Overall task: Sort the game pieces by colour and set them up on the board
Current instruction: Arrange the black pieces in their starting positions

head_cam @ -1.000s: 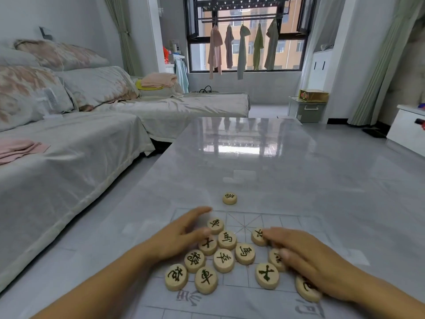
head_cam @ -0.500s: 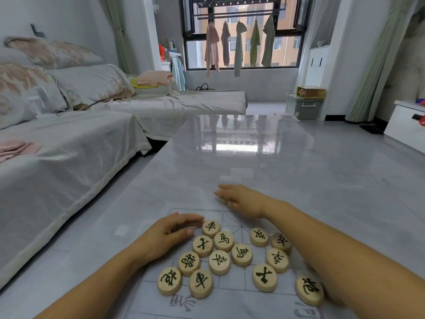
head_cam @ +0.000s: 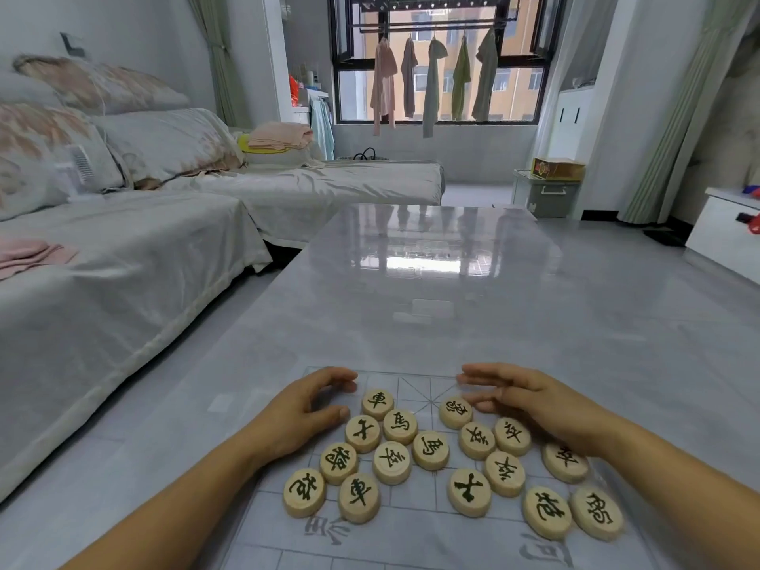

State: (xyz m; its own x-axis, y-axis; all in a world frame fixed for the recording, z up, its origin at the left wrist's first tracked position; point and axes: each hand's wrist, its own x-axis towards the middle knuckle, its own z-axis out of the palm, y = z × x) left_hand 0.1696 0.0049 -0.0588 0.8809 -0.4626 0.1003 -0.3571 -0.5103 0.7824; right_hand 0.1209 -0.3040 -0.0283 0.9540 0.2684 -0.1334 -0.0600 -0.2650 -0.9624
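Note:
Several round wooden game pieces with black characters lie clustered on a thin translucent board (head_cam: 415,384) with printed grid lines, at the near end of the grey table. My left hand (head_cam: 304,409) rests at the cluster's left side, fingers curled and apart, holding nothing, its thumb beside one piece (head_cam: 377,401). My right hand (head_cam: 530,399) lies flat at the right, fingers extended, fingertips touching another piece (head_cam: 455,411). More pieces sit nearer me, such as one at the left (head_cam: 304,492) and one at the far right (head_cam: 596,513).
The glossy grey table (head_cam: 432,306) stretches away from me. A covered sofa (head_cam: 103,281) with cushions runs along the left. A white cabinet (head_cam: 724,236) stands at the right, a storage box (head_cam: 545,193) near the window.
My right hand reached out to the lone piece beyond the board and drew it back into the cluster. The left hand stayed at the left side.

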